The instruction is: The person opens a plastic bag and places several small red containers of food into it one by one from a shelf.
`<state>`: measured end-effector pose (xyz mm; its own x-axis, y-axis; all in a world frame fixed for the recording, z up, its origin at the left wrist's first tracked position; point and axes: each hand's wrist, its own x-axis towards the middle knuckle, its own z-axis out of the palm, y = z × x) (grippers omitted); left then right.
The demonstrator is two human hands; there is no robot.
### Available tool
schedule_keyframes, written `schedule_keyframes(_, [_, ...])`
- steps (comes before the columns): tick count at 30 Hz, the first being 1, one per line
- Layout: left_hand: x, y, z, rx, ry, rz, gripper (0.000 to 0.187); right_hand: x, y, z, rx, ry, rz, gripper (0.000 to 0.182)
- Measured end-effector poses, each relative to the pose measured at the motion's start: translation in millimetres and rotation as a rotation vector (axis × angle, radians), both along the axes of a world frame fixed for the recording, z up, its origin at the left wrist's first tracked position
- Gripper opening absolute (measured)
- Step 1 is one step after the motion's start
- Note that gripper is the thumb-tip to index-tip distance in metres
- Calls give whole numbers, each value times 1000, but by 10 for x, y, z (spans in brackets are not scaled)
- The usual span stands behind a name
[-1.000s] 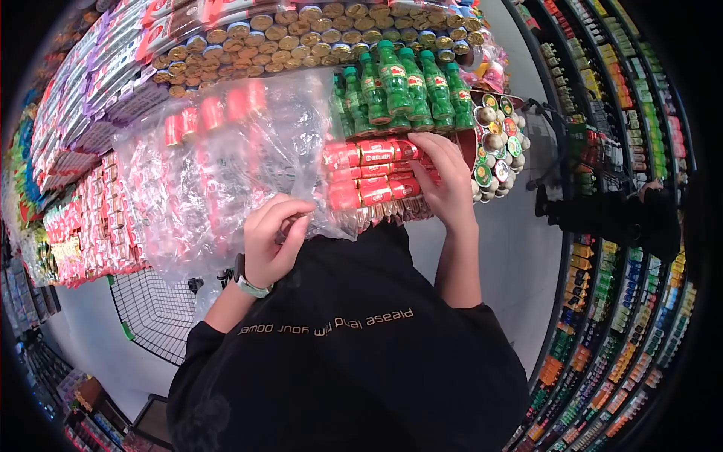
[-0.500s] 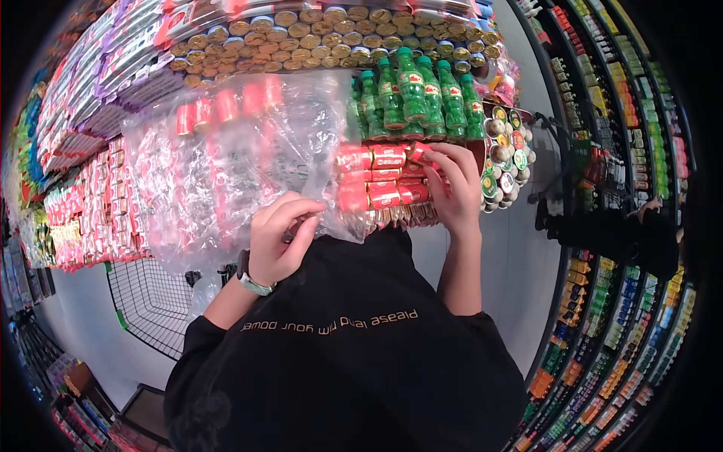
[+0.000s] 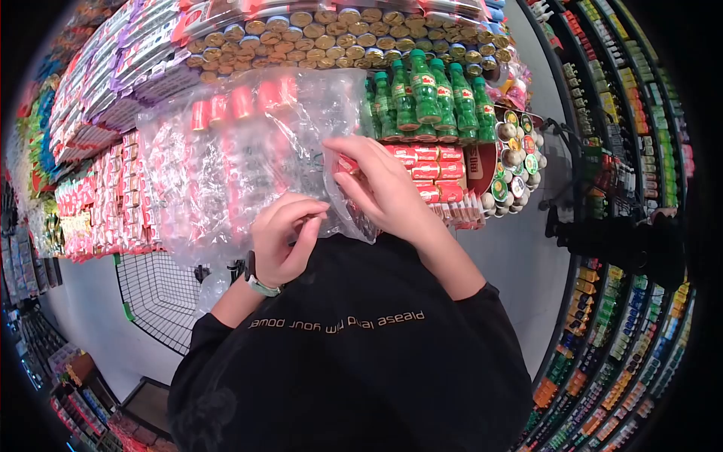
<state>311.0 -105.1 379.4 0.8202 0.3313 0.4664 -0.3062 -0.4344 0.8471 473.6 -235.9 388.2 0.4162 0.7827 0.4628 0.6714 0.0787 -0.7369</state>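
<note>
A large clear plastic bag [image 3: 248, 162] lies across the display, with several red cans [image 3: 242, 103] in a row inside its far part. At the bag's near right edge, my left hand [image 3: 286, 235] is closed in a pinch on the plastic. My right hand [image 3: 385, 188] is at the bag's right-hand opening, its fingers curled around a red can [image 3: 346, 164] that is mostly hidden by the hand and plastic. Just right of that hand, more red cans [image 3: 427, 172] lie on their sides in stacked rows.
Green bottles [image 3: 425, 94] stand behind the red cans. Gold-lidded cans [image 3: 324, 41] are stacked at the back, and round-lidded cups [image 3: 514, 162] sit at right. A shopping cart [image 3: 158, 294] is at lower left. Another person [image 3: 617, 233] stands by the shelves at right.
My right hand has moved left from the stacked red cans to the bag's opening, bringing a red can with it. My left hand still pinches the bag's edge.
</note>
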Motion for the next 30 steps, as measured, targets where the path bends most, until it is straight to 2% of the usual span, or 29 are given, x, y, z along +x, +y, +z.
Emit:
schedule_keyframes(4, [35,-61,-7,-66,30,-17,31,32,185,74,-94,117,39,52])
schedule_keyframes(7, [79,-61,63,104,159,-37,36,85,283,29,-116,86,89,58])
schedule_keyframes(8, [95,-60,61,170,194,-34,36,92,294,-7,-149,86,115,59])
schedule_keyframes(15, [-25,-7,-37,170,78,134,24,113,185,12,-159,35,121,72])
schedule_keyframes(18, [-46,1,-38,211,-55,121,23,115,147,41,-76,69,114,59])
schedule_keyframes(21, [-50,-9,-86,219,-111,190,26,99,117,-110,69,93,176,36])
schedule_keyframes(23, [-94,10,-122,192,-118,246,29,147,63,-57,-29,6,260,28])
schedule_keyframes(27, [-82,2,-72,227,-122,155,28,172,124,-21,-227,-94,271,23])
schedule_keyframes(30, [-41,-21,-64,293,-105,-14,28,160,378,-125,-112,-228,205,31])
